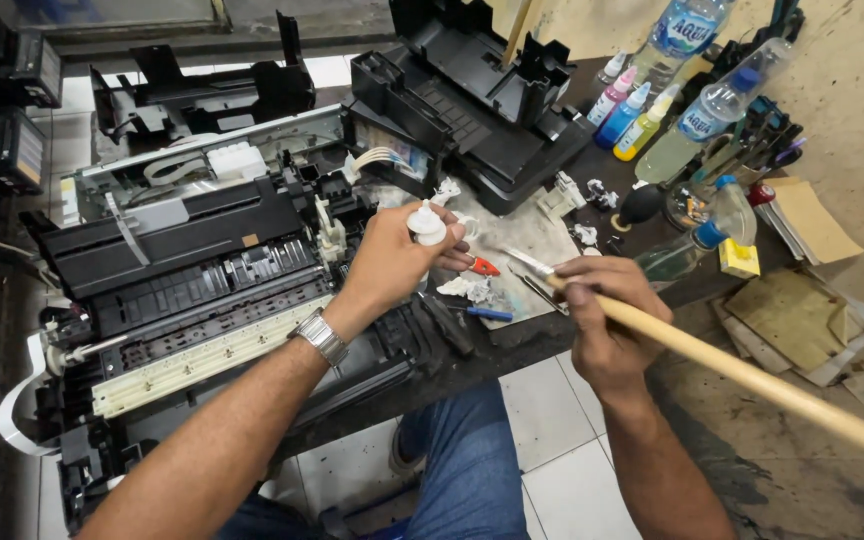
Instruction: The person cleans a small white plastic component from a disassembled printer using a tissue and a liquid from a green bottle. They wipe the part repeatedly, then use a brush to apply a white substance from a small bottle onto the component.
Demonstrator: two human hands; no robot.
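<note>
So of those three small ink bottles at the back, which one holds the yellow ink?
The rightmost small bottle, nearest the big clear water bottle. The left one holds pink ink and the middle one blue.

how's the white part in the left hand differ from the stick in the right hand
The white part is small, stubby and plastic-looking; the stick is long, thin and tan, like wood. The part sits wholly within the left hand, pinched at the fingertips, while the stick runs far past the right hand, off toward the lower right edge. The part is held upright; the stick lies slanted. Both are held above the cluttered bench.
</note>
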